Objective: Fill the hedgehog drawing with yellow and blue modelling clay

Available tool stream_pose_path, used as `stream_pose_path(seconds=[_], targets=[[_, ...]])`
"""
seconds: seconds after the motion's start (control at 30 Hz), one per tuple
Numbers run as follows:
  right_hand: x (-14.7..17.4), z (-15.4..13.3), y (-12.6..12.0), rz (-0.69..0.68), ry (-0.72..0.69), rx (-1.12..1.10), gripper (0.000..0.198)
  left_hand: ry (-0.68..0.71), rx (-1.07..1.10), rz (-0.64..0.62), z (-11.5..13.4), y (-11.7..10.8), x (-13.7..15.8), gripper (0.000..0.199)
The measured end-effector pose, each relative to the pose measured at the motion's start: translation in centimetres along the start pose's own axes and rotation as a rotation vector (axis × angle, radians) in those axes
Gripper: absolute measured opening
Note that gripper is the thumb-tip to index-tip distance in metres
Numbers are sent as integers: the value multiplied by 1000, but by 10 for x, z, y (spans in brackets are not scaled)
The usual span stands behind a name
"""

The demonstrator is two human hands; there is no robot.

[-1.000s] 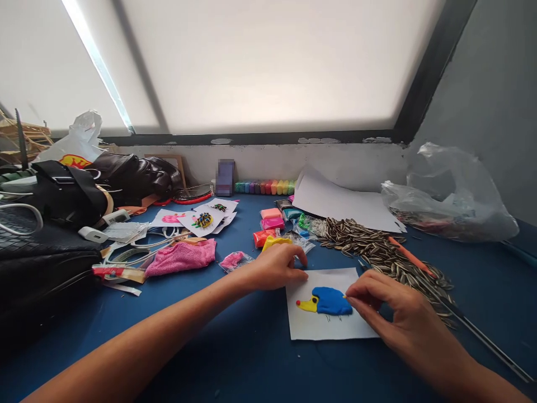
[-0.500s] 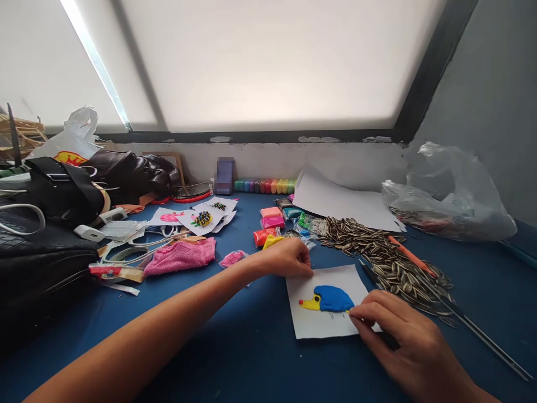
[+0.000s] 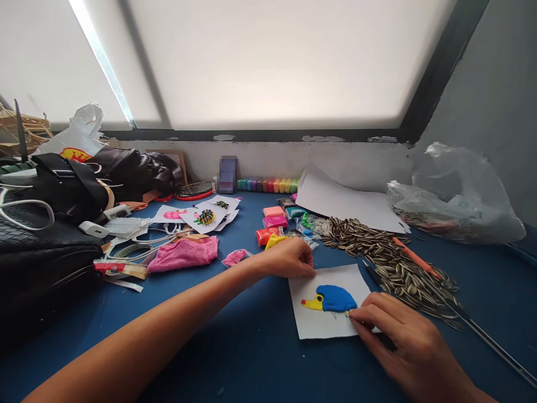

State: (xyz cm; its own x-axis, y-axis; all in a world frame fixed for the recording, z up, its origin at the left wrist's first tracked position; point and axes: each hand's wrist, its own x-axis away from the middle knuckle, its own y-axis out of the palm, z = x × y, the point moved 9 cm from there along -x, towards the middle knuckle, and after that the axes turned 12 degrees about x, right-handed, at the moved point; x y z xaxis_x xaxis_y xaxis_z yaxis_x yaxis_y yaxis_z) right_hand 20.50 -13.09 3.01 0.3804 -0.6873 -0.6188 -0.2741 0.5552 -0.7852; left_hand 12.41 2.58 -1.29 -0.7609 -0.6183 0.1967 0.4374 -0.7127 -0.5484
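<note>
A white sheet of paper (image 3: 308,327) lies on the blue table, bearing a hedgehog shape with a blue clay body (image 3: 335,298) and a yellow clay snout (image 3: 314,304) with a red nose and dark eye. My left hand (image 3: 291,257) has its fingers curled down on the sheet's upper left corner. At the hedgehog's rear underside, my right hand (image 3: 396,330) pinches thumb and forefinger together at a small bit of yellow clay (image 3: 347,314). The fingertips partly hide that bit. Short drawn leg lines show under the body.
Sunflower seeds (image 3: 390,263) are heaped right of the paper, with an orange stick (image 3: 415,257) and a dark pen (image 3: 373,275) among them. Clay packets (image 3: 274,222) lie beyond my left hand. A pink cloth (image 3: 184,253), finished pictures (image 3: 205,217) and a black bag (image 3: 42,268) occupy the left.
The whole view has shifted slightly, so most things sit a little further right. My right fingertips have moved slightly along the hedgehog's rear underside; my left hand keeps its place on the paper.
</note>
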Motion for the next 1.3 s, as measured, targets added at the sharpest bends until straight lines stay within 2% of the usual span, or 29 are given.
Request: stream_pose_path(seconds=[0.47, 0.73, 1.0, 1.17, 1.3], targets=[[-1, 2, 9, -61, 16, 30, 22, 6, -2, -3, 0, 1, 1, 11], [-1, -1, 8, -69, -5, 34, 19, 11, -7, -3, 1, 1, 1, 10], [0, -10, 0, -18, -62, 70, 19, 6, -20, -1, 2, 1, 1, 10], [-2, -11, -9, 49, -52, 66, 17, 9, -28, 4, 1, 1, 1, 11], [-1, -11, -4, 8, -66, 79, 19, 17, -30, 6, 1, 0, 1, 9]])
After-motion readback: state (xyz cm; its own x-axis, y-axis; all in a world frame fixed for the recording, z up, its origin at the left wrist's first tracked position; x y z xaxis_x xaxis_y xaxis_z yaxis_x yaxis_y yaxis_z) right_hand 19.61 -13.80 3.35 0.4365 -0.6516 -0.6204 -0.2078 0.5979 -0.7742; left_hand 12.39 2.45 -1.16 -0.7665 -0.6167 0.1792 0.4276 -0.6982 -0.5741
